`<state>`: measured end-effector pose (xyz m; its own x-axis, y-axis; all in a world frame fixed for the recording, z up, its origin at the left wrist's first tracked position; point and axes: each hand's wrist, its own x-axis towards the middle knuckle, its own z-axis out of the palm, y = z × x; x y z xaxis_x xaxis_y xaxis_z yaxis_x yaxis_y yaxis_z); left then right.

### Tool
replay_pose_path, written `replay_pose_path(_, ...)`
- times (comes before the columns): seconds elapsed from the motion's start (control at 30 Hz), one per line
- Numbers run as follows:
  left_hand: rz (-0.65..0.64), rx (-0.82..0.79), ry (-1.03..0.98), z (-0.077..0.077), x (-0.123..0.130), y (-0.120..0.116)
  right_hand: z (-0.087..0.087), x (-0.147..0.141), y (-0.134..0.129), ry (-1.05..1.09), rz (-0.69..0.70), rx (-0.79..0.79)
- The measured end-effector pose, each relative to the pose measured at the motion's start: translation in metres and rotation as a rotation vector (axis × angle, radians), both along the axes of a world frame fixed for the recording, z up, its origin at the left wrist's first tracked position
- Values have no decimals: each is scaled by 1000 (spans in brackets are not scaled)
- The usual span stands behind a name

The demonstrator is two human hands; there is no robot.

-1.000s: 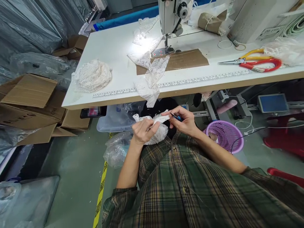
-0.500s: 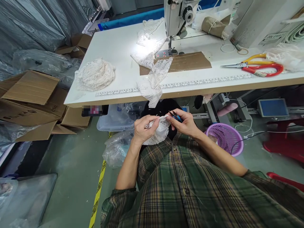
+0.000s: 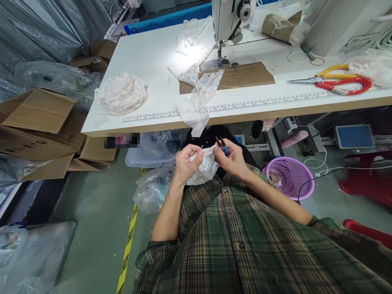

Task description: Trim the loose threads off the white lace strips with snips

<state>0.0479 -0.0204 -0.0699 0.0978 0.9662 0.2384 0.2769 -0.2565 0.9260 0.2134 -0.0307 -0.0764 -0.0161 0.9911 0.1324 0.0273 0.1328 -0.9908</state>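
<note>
Between my hands, above my lap, hangs a piece of white lace fabric point(image 3: 203, 170). My left hand point(image 3: 185, 162) pinches its upper edge on one side, thumb on top. My right hand point(image 3: 232, 158) grips blue-handled thread snips point(image 3: 223, 146), dark blades pointing up and away from me. Its thumb and forefinger also pinch the other end of the lace edge. A long strip of white lace point(image 3: 200, 92) lies by the sewing machine point(image 3: 226, 24) and drapes over the table's front edge. A bundle of white lace point(image 3: 121, 94) rests on the table's left.
Yellow-and-red scissors point(image 3: 339, 79) lie on the white table point(image 3: 156, 53) at right, near a brown cardboard strip point(image 3: 245, 77). Below stands a purple basket point(image 3: 290, 177). Cardboard boxes point(image 3: 39, 118) and a plastic bag point(image 3: 153, 188) are on the left.
The snips have turned to point more upward in my right hand. The lace's top edge is now stretched straighter between my hands. The camera view has shifted slightly.
</note>
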Motion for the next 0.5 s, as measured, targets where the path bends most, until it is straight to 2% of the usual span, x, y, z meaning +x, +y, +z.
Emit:
replay_pose_path(0.23, -21, -64, -56, -2, -1, 4, -1, 0, 3, 32, -46, -7)
replay_pose_path(0.3, -83, -123, -79, -2, -1, 5, 1, 5, 3, 73, 51, -58)
replay_pose_path(0.4, -236, -243, -90, 0, -2, 7, 8, 16, 6, 91, 289, -179)
replay_pose_path(0.5, -288, -321, -151, -3, -6, 10, 14, 25, 13, 10, 441, -290)
